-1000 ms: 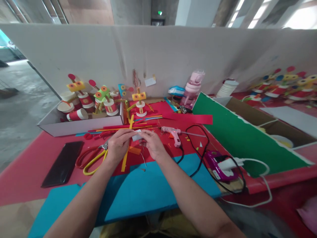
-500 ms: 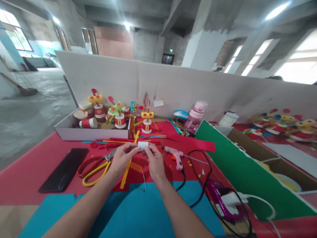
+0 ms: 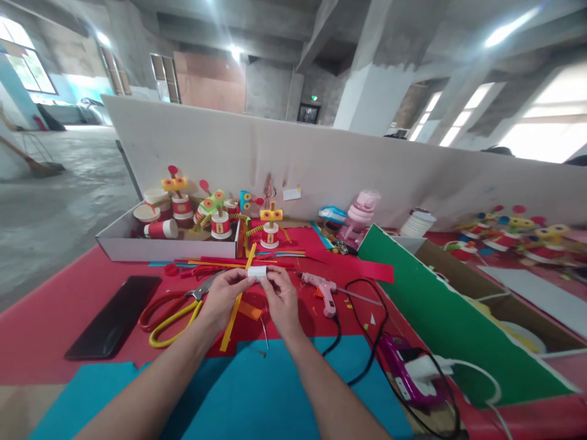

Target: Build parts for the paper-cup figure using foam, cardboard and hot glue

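Note:
Between my two hands is a small white paper roll (image 3: 257, 272), level above the red tabletop. The fingers of my left hand (image 3: 225, 294) pinch its left end, and my right hand (image 3: 282, 297) grips its right end, where a dark edge shows. Beneath them runs a yellow paper strip (image 3: 232, 322), with an orange paper piece (image 3: 250, 310) beside it. Red and yellow handled scissors (image 3: 177, 311) lie left of my left hand. A pink glue gun (image 3: 324, 292) rests right of my right hand.
A black phone (image 3: 112, 318) lies at left. Paper-cup robot figures (image 3: 221, 224) fill a white box (image 3: 169, 249); another figure (image 3: 270, 234) stands beside it. Blue paper (image 3: 257, 391) covers the front. At right are a purple power strip (image 3: 406, 373), cables and a green box wall (image 3: 440, 311).
The white paper roll has turned between my fingers and shows more of its length, with a dark right end. The whole view has shifted slightly.

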`<state>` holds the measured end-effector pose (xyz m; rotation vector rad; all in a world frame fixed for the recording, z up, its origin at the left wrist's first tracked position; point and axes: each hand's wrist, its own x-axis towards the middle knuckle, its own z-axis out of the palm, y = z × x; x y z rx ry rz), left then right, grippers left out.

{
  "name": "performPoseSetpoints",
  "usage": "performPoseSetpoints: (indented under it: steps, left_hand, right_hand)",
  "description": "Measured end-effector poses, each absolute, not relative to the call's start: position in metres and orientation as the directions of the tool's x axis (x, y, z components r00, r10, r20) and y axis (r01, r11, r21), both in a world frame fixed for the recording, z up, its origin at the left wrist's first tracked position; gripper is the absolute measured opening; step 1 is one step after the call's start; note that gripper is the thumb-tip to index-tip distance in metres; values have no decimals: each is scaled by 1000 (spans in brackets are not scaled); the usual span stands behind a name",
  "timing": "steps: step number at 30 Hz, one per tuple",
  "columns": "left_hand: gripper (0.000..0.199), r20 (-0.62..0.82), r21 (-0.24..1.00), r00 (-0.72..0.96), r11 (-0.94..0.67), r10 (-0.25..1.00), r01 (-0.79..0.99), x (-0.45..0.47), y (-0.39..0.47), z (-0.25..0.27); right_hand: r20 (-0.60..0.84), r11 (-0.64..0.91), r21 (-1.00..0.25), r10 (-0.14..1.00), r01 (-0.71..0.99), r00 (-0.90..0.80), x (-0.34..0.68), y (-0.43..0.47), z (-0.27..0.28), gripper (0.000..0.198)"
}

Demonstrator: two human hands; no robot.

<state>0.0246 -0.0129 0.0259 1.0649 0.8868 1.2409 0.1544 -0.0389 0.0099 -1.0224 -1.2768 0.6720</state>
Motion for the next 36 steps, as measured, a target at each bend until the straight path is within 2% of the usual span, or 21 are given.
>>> performPoseSetpoints:
  steps: [4,7,9,12,18,27,36]
  left_hand:
    - [24,138,970,110,-112,984,-216,22,-11,26]
    - [18,269,962,84,-264,959,-63,19,-9,23]
    - [13,365,928,91,-370,927,41,19,-8,20]
    - [7,450,878,138,-465,882,114,20,-8,17]
    - [8,420,892,182,-441,889,95,23,-12,19]
    - [10,441,880,172,-462,881,109,24,-10,14]
    - [12,449,874,191,-473,873,107,23,-8,11]
  right_hand:
    - [410,407,-912,892,57,188,153,-38,10,19]
    - [275,310,-933,941,-183,195,155,-36,10,27]
    - [167,205,-911,977,-357,135,157,-35,9,34]
    - [106,96,-874,994,-476,4,158,-35,8,40]
    - [168,168,-880,985,-445,40,152,-36,9,34]
    - [144,174,-869,985,-463,99,151,-33,6,32]
    - [135,162,-868,987,-469,91,152,-32,7,29]
